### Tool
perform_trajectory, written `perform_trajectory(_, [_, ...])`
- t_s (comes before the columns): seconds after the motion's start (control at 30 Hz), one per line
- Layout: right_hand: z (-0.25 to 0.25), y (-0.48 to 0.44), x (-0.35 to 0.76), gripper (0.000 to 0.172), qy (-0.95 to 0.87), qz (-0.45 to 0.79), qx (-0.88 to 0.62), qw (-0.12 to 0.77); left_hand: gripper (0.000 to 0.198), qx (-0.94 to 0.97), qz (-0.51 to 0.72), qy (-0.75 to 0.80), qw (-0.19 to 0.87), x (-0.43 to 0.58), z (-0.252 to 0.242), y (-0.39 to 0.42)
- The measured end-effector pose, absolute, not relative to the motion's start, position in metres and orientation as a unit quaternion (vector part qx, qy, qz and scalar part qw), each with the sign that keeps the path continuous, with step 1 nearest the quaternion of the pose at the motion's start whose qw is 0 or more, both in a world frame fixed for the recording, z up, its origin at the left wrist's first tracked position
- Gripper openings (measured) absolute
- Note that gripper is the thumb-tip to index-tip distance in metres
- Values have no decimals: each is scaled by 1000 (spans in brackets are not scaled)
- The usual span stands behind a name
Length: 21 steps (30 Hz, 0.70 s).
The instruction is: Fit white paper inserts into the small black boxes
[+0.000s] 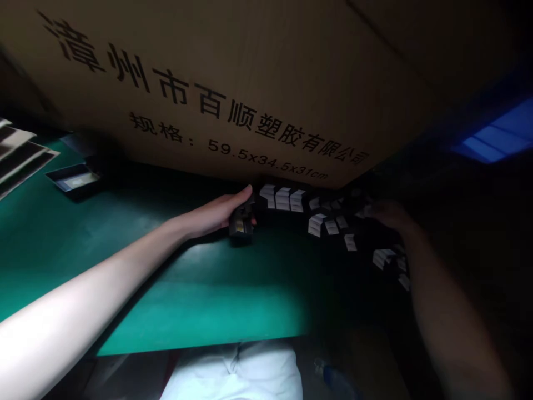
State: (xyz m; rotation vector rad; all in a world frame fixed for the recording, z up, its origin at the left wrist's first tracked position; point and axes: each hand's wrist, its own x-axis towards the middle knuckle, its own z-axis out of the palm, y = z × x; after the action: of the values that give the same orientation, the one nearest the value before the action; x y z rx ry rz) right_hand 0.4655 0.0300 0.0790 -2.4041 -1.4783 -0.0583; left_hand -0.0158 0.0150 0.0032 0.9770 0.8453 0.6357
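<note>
My left hand (227, 212) is closed around a small dark block (240, 229) that has a pale yellowish patch on its front. Its thumb points toward the large carton. Just right of that hand, several small white folded pieces (283, 199) sit side by side in a dark row. More loose white pieces (316, 225) lie scattered further right. My right hand (390, 215) reaches among them in deep shadow, close to a pale piece (364, 211). Its fingers are too dark and blurred to make out.
A large cardboard carton (250, 72) with black printing stands along the back of the green tabletop (200, 300). At left lie an open dark tray (77, 180) and stacked dark-and-white strips (20, 153). A bottle (337, 380) is below the table's edge.
</note>
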Motion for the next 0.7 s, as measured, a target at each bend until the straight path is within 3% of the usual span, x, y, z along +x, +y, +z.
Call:
perform_trajectory(0.2, [82, 29, 466, 28, -478, -5, -847, 233, 73, 442, 290, 379, 760, -16, 1, 16])
perform_trajectory(0.4, [80, 25, 435, 14, -432, -28, -798, 419, 73, 431, 293, 378, 765, -15, 0, 17])
perform_trajectory(0.53, [69, 8, 366, 16, -497, 119, -664, 546, 71, 423, 299, 383, 765, -16, -1, 17])
perform_trajectory(0.6, [63, -4, 318, 11, -605, 182, -556, 540, 70, 418, 306, 376, 768, -17, -1, 18])
perform_trajectory(0.7, [57, -21, 249, 7, -730, 143, -461, 484, 70, 400, 318, 377, 773, -17, 0, 19])
